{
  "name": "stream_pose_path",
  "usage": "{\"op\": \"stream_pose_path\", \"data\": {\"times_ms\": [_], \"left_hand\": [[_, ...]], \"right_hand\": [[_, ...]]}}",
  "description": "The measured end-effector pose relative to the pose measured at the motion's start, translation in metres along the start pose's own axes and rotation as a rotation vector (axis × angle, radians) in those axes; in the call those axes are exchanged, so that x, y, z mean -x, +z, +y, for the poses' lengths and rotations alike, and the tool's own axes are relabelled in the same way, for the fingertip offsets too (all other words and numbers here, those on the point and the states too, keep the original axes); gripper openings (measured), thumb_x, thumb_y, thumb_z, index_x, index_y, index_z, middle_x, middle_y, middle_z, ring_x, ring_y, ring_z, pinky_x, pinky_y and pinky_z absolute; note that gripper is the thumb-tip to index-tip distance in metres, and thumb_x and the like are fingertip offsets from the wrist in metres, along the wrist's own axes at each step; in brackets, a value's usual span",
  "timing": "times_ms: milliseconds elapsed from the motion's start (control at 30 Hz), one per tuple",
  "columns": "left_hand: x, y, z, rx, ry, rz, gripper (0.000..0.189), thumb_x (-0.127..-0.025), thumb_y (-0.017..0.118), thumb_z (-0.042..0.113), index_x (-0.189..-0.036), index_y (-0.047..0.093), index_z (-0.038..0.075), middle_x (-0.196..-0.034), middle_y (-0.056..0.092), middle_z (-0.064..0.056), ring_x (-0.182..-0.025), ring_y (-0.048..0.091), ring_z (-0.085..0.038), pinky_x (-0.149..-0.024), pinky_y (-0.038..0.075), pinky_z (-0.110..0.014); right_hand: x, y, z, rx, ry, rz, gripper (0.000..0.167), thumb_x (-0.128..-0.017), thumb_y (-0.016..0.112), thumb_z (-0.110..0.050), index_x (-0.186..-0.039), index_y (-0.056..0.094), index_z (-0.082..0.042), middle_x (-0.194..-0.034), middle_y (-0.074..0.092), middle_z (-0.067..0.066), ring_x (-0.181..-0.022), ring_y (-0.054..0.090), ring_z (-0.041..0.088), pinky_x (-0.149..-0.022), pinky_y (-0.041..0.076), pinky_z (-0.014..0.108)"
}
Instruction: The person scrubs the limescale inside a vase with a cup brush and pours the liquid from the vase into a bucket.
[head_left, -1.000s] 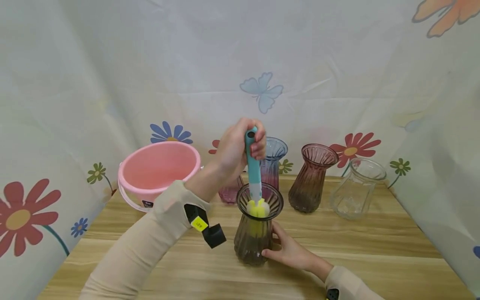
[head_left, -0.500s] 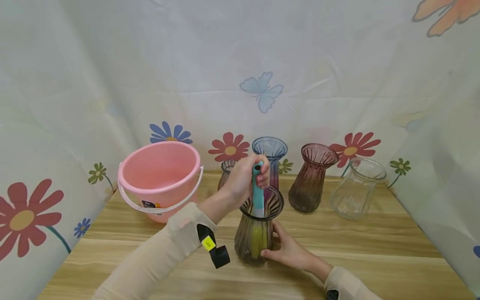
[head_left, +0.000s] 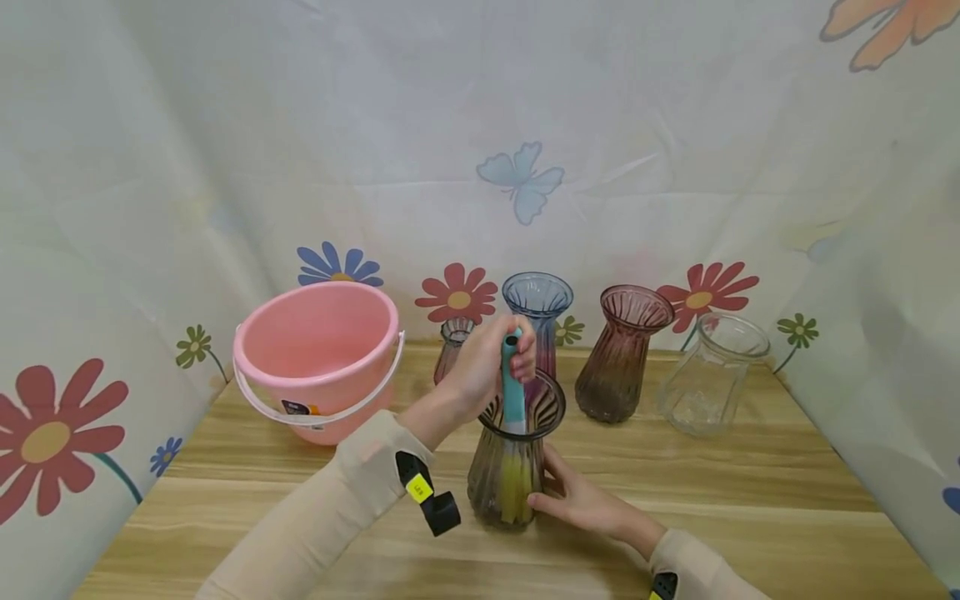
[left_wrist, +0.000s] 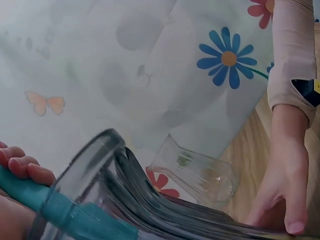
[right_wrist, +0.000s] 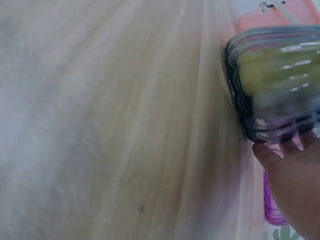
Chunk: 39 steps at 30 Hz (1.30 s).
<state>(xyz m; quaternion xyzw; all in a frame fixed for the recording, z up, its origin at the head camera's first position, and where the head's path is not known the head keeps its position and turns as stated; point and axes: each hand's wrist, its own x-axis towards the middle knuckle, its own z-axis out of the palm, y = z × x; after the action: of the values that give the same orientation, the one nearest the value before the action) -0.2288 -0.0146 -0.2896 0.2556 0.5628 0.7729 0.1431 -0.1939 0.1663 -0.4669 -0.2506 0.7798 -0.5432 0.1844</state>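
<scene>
Sponge brush deep inside the grey glass vase, scrubbing seemingly under way.
The left hand's (head_left: 483, 362) fingers curl round the sponge brush's (head_left: 513, 396) teal handle; the right hand (head_left: 581, 504) grips the low side of the upright grey glass vase (head_left: 482, 479) between thumb and fingers. Drawing the brush out remains; whether the reddish vase (head_left: 615, 375) and clear vase (head_left: 697, 396) behind are cleaned, I cannot tell. The rim closely rings the handle; the desk (head_left: 750, 517) leaves room rightward, while the pink bucket (head_left: 348, 396) bounds the left.
</scene>
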Motion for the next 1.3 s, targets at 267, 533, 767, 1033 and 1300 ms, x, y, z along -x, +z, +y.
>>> {"op": "stream_pose_path", "data": {"times_ms": [267, 533, 767, 1033, 1300], "left_hand": [[-0.001, 0.005, 0.037, 0.051, 0.08, 0.011, 0.03, -0.092, 0.024, 0.015, -0.065, 0.036, 0.008, -0.055, 0.03, 0.0, -0.05, 0.029, -0.016, -0.052, 0.027, -0.027], [0.002, 0.012, 0.077, 0.05, 0.169, -0.005, 0.031, -0.091, 0.023, 0.015, -0.064, 0.036, 0.009, -0.055, 0.028, 0.0, -0.05, 0.026, -0.016, -0.052, 0.025, -0.027], [0.007, 0.013, 0.072, 0.051, 0.189, -0.023, 0.031, -0.092, 0.021, 0.015, -0.065, 0.035, 0.009, -0.056, 0.028, 0.0, -0.05, 0.026, -0.016, -0.052, 0.025, -0.027], [0.004, 0.009, 0.025, 0.033, 0.043, -0.035, 0.03, -0.092, 0.024, 0.016, -0.065, 0.036, 0.008, -0.056, 0.031, 0.0, -0.05, 0.028, -0.016, -0.053, 0.027, -0.026], [0.006, 0.005, 0.0, 0.023, -0.044, -0.098, 0.028, -0.091, 0.024, 0.016, -0.068, 0.036, 0.008, -0.059, 0.033, -0.001, -0.052, 0.031, -0.016, -0.055, 0.031, -0.026]], "right_hand": [[0.0, -0.002, 0.001, -0.001, 0.001, 0.003, 0.08, -0.089, 0.059, -0.02, -0.147, 0.005, -0.008, -0.15, 0.013, 0.021, -0.129, 0.034, 0.043, -0.099, 0.04, 0.039], [-0.001, 0.003, 0.003, -0.034, 0.001, 0.04, 0.08, -0.087, 0.061, -0.019, -0.146, 0.008, -0.01, -0.146, 0.023, 0.021, -0.13, 0.032, 0.041, -0.1, 0.038, 0.041], [-0.002, 0.003, 0.007, -0.031, -0.008, 0.06, 0.078, -0.086, 0.063, -0.019, -0.145, 0.011, -0.015, -0.143, 0.028, 0.021, -0.13, 0.032, 0.041, -0.1, 0.038, 0.043], [-0.003, 0.003, 0.004, -0.027, -0.033, 0.081, 0.073, -0.084, 0.065, -0.017, -0.141, 0.018, -0.014, -0.136, 0.035, 0.02, -0.126, 0.037, 0.04, -0.098, 0.04, 0.037], [-0.003, 0.004, 0.003, -0.02, -0.002, 0.101, 0.07, -0.083, 0.067, -0.017, -0.136, 0.021, -0.013, -0.138, 0.034, 0.018, -0.13, 0.031, 0.038, -0.1, 0.036, 0.05]]}}
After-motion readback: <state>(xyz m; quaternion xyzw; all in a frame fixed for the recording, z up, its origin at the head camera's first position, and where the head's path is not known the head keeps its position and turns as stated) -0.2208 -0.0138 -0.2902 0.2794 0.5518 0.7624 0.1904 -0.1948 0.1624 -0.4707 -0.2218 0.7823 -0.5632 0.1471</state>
